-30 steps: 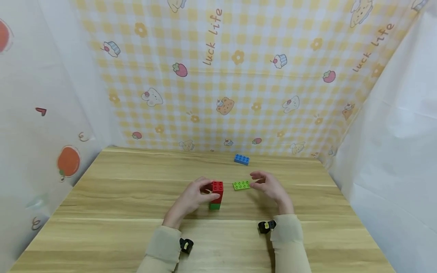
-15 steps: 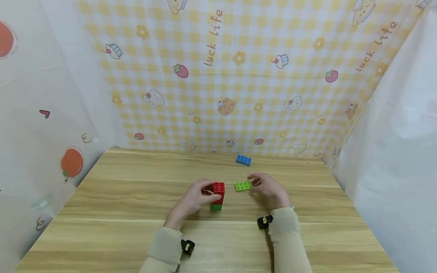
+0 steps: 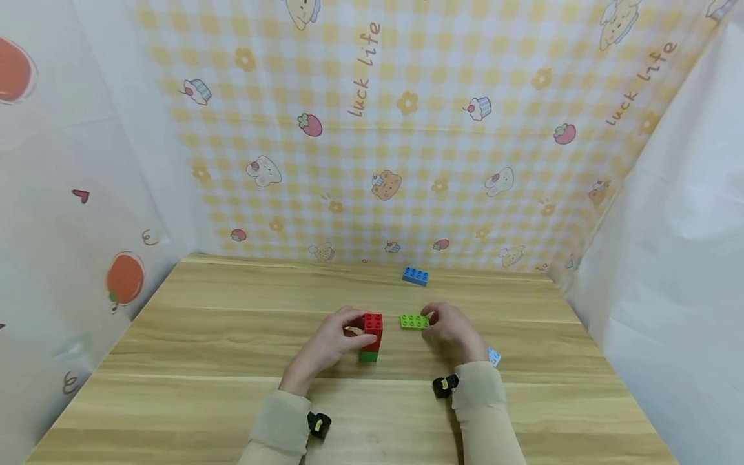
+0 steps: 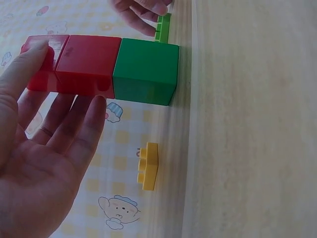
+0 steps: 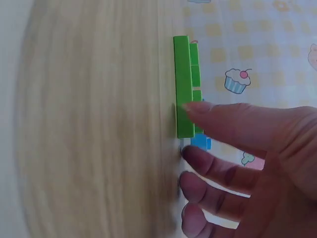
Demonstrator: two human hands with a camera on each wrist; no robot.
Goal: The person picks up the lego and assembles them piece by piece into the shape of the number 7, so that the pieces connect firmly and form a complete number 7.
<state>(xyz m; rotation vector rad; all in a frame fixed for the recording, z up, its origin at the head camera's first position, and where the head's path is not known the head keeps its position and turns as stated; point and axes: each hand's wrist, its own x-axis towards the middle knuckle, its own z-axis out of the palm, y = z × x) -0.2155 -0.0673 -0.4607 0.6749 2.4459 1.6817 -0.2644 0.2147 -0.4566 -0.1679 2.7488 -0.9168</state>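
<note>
My left hand holds an upright stack between its thumb and curved fingers. Two red bricks sit on top of a green brick at the stack's base. To the right, a flat light green studded brick lies on the table. My right hand pinches at its right end, fingers bent. In the right wrist view the thumb overlaps the light green brick's near side; the index fingertip shows just past its end, so the exact contact is hard to tell.
A blue brick lies at the back of the wooden table. Partly hidden behind my right wrist is a light blue brick. Beyond my left hand lies a yellow brick. A patterned cloth hangs behind the table.
My right hand has come left onto the light green brick's end, its thumb and index finger drawing together. That brick has turned slightly. The left hand and stack keep their place.
</note>
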